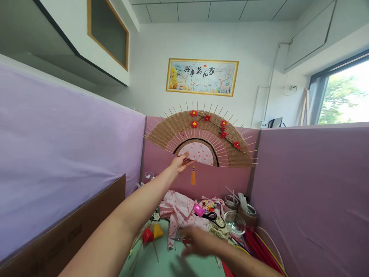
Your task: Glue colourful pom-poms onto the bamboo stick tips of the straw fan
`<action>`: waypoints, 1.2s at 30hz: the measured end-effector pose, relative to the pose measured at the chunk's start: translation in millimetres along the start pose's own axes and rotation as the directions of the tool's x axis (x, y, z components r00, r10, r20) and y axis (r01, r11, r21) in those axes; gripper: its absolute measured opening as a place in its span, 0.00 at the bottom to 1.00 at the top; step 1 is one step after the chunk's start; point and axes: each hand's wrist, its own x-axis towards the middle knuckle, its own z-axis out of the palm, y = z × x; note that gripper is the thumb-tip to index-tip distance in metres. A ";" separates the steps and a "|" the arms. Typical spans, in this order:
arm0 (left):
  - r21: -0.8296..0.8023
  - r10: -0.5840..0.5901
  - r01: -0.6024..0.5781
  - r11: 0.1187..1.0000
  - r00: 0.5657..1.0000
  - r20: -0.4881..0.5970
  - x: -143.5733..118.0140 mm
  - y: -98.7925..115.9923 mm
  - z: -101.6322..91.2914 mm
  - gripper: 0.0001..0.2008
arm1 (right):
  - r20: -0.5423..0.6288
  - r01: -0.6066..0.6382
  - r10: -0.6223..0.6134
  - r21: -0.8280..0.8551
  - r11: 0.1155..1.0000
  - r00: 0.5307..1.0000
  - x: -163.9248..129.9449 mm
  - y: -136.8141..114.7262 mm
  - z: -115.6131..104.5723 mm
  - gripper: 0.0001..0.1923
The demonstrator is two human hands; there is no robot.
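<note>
My left hand (181,162) raised, arm outstretched, fingers pinching woven fan (198,140) at its lower edge (against the pink partition) | my right hand (198,241) low over table, blurred, grip unclear

The only writing that can be read is on the framed picture (202,77) hung on the far white wall: five black brush characters across its upper part, 家和萬事興, written from right to left.
</note>
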 end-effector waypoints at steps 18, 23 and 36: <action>0.152 0.014 -0.027 0.988 0.996 0.085 29.7 45.0 26.0 0.14 | -0.799 0.868 0.368 0.494 -0.050 0.475 67.2 -45.8 -272.8 0.10; 0.250 0.202 -0.150 0.956 0.960 -0.195 54.4 95.9 -51.8 0.15 | -0.808 0.885 0.391 0.465 -0.039 0.442 67.4 -38.2 -284.6 0.09; 0.310 0.546 -0.509 0.803 0.837 -0.042 140.8 159.5 -59.9 0.17 | -0.721 0.793 0.391 0.609 -0.037 0.572 144.8 -39.9 -255.4 0.08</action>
